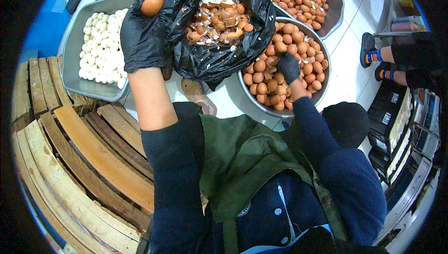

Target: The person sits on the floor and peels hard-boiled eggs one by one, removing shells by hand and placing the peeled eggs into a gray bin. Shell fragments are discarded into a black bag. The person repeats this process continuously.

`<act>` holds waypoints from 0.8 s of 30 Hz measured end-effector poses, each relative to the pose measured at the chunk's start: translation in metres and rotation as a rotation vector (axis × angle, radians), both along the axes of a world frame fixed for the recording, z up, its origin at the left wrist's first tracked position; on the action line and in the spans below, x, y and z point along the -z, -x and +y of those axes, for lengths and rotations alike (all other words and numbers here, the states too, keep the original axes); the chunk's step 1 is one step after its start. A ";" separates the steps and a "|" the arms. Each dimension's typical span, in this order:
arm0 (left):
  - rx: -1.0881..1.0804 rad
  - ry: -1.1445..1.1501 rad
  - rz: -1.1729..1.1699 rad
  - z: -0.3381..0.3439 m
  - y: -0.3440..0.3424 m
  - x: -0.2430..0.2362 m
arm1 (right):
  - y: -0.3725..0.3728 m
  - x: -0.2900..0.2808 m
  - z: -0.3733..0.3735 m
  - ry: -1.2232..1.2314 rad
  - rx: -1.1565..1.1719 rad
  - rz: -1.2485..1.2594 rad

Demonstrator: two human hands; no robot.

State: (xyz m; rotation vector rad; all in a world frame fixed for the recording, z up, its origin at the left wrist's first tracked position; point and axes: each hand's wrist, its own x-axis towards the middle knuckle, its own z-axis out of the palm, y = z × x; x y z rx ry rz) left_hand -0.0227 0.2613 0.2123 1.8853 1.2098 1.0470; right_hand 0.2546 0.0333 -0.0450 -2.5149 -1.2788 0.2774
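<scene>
My left hand point(143, 39), in a black glove, holds a brown egg point(152, 6) up at its fingertips. It is raised between a grey tub point(70, 74) of peeled white eggs point(100, 44) and a black plastic bag point(200, 65). Broken brown eggshells point(221, 23) fill the open bag. My right hand point(289, 67), also gloved in black, reaches down into a round metal bowl point(280, 112) heaped with brown eggs point(271, 86). Its fingertips are hidden among the eggs, so whether they grip one does not show. Some eggs in the bowl look cracked.
More brown eggs lie in a grey tub point(338, 18) at the far right and another at the far left. Wooden slats point(93, 160) cover the left side. On the tiled floor point(347, 48) at right stand another person's feet point(373, 55) beside black crates point(389, 118).
</scene>
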 end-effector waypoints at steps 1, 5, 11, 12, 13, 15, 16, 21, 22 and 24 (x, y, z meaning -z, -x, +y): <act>0.006 -0.011 -0.028 0.000 0.000 -0.001 | 0.020 0.022 -0.012 0.040 0.129 0.112; 0.020 0.061 -0.008 -0.004 -0.001 -0.007 | 0.060 0.083 -0.038 -0.384 0.214 0.179; -0.026 -0.046 0.097 -0.011 0.000 -0.010 | 0.027 0.033 -0.031 -0.300 0.342 0.162; 0.012 0.079 -0.039 -0.009 0.002 -0.011 | 0.021 0.012 -0.026 -0.383 0.330 0.152; 0.023 0.042 -0.031 -0.010 0.002 -0.010 | 0.015 -0.010 -0.018 -0.469 0.292 0.156; 0.008 0.066 -0.012 -0.010 0.003 -0.012 | 0.006 -0.051 0.005 -0.663 0.173 0.194; 0.042 -0.057 0.225 -0.009 0.004 -0.015 | 0.004 -0.067 0.015 -0.736 0.102 0.248; 0.137 0.309 -0.547 -0.013 -0.012 -0.019 | 0.019 -0.068 0.027 -0.533 -0.054 0.058; 0.182 0.418 -0.833 -0.013 -0.012 -0.019 | 0.028 -0.051 0.024 -0.523 -0.080 0.041; 0.085 0.233 -0.645 -0.019 -0.010 -0.016 | 0.051 -0.007 0.003 -0.431 -0.100 0.052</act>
